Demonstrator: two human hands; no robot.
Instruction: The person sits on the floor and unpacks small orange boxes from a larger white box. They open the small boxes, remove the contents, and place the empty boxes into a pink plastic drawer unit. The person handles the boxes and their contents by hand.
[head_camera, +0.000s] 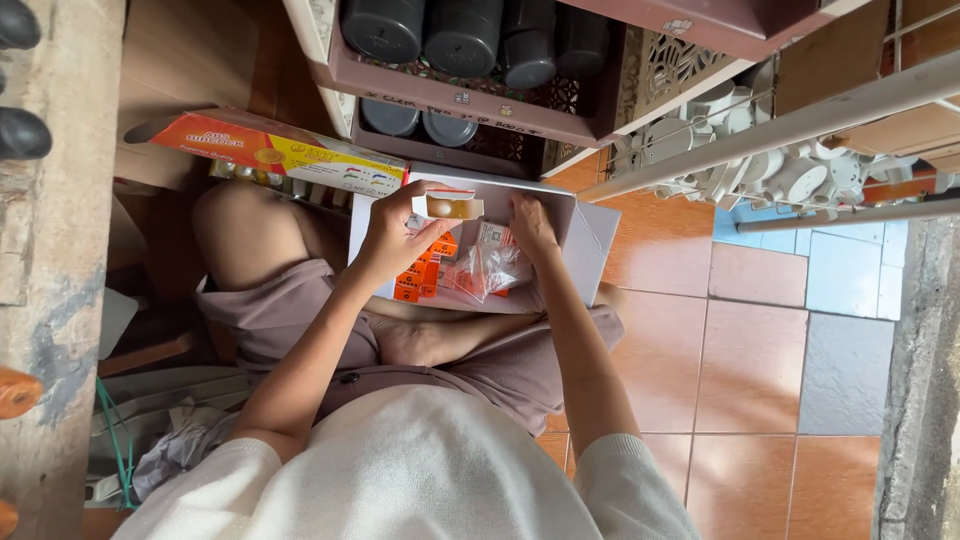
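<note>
A person sits cross-legged on the tiled floor (770, 360) with an open grey box (590, 240) on the lap. The left hand (395, 235) is closed around a small white and orange carton (450, 205), held over the box. The right hand (530, 225) reaches inside, fingers curled over clear plastic packets (485, 270); its grip cannot be told. Beyond stand crates of dark jars (460, 40).

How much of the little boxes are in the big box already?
Several orange packs already sit in the white box. The left hand holds one small carton in its grip above them; the right hand rests inside by clear bags. Room remains in the box, and a long orange carton lies open beside it.
</note>
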